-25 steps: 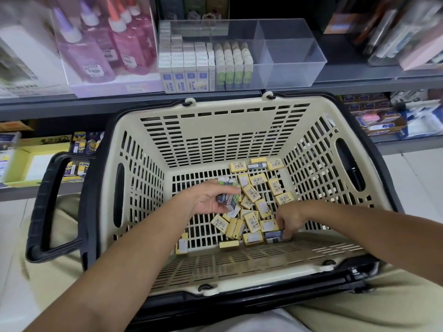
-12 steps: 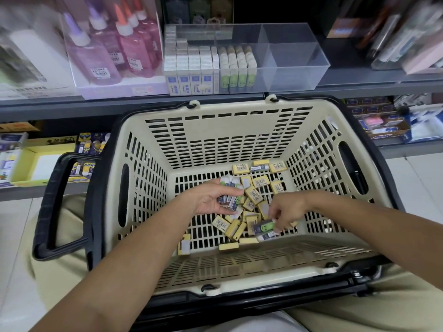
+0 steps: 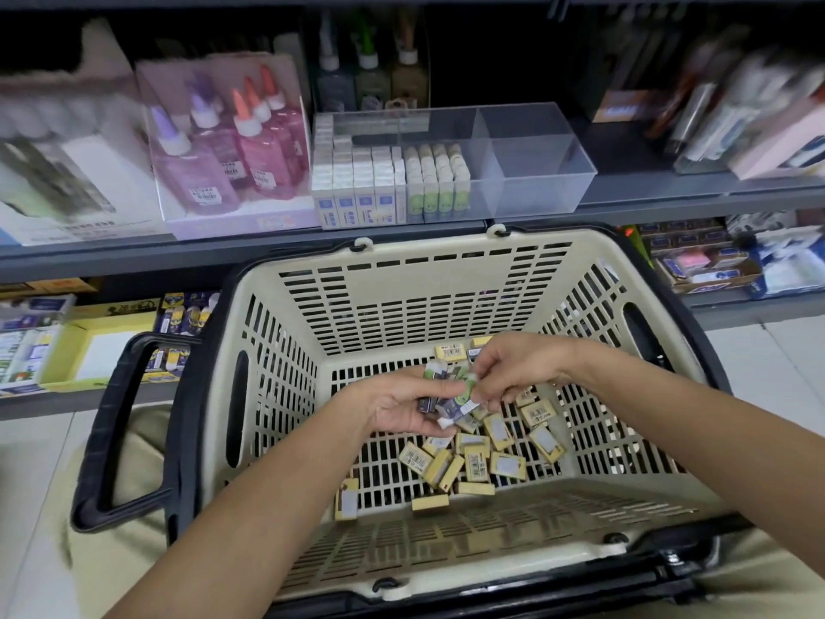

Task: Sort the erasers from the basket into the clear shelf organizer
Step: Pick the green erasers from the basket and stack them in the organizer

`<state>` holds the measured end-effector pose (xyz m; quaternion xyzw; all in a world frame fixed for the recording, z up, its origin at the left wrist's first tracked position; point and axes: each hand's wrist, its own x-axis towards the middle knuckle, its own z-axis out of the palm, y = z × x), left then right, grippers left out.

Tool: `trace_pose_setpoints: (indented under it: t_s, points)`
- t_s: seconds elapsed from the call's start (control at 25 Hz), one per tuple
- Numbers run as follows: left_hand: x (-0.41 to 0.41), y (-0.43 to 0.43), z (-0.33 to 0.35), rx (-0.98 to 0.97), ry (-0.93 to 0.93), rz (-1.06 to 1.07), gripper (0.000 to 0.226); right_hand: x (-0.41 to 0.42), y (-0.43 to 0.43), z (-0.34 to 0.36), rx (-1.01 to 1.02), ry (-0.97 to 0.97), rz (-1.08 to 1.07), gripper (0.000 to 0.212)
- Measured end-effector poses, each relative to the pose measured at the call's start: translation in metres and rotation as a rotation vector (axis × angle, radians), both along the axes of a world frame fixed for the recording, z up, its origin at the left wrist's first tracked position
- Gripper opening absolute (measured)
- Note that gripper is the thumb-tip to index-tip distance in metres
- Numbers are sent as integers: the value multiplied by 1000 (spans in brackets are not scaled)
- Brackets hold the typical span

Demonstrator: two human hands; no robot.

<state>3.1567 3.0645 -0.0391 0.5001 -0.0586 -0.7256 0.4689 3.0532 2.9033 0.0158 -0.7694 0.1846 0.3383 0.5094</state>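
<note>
Above the basket (image 3: pixel 424 297) floor, your right grip (image 3: pixel 513 373) has lifted from the near wall and now pinches a green-sleeved eraser (image 3: pixel 466 388) against the bundle of erasers (image 3: pixel 435 397) held in your curled left grip (image 3: pixel 397 406). Yellow erasers (image 3: pixel 473 462) remain below; the right compartments of the organizer (image 3: pixel 535 172) stand empty, reachable over the far rim.

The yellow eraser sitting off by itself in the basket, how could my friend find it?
Find the big cream plastic basket with slotted walls below the grey shelf. On its floor lies a heap of small yellow boxed erasers. One yellow eraser with a white face sits apart toward the near left corner, farther left than all the rest.
</note>
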Motion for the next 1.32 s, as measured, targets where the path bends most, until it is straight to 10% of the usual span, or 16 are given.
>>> trace_pose_setpoints:
  t_s: [0.2, 0.36, 0.76, 1.32]
  points:
    - [7, -4, 8, -37, 37, 252, 10, -10, -20, 7, 192, 13, -186, 18]
    - [20, -3, 19, -56, 57, 400, 26, -15, -29, 13, 382, -115, -453, 19]
    - [29, -23, 62, -220, -156, 486, 43, 15, -2, 43, 18, -515, -333, 50]
    - [83, -57, 128, -315, -112, 807, 36, 70, -71, 120, -588, -816, -595, 12]
